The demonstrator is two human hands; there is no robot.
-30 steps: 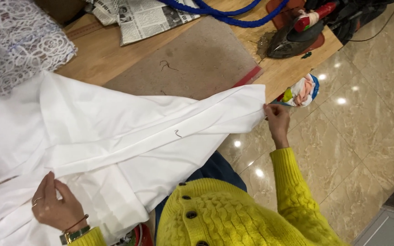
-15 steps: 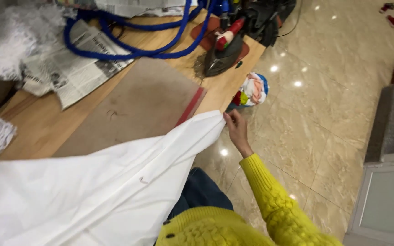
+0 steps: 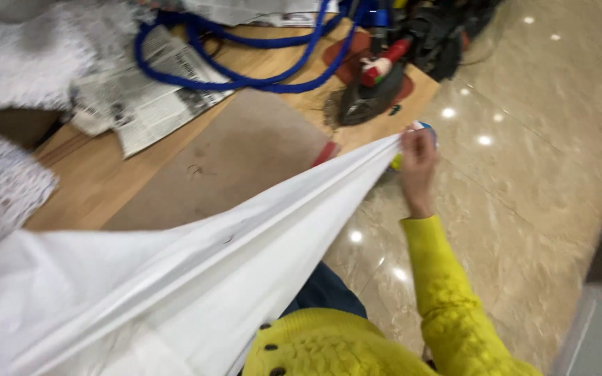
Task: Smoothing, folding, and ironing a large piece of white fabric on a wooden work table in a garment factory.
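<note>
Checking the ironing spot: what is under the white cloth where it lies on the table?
Beside the white cloth a brown pad lies on the wooden table. How far the pad runs beneath is covered. The right hand pulls one corner out past the table's edge.

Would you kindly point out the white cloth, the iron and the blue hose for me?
white cloth (image 3: pixel 245 257): head view, on the stretched middle fold.
iron (image 3: pixel 367 97): head view, on its dark body, below the red handle.
blue hose (image 3: pixel 245 80): head view, on the loop lying across the wooden table.
</note>
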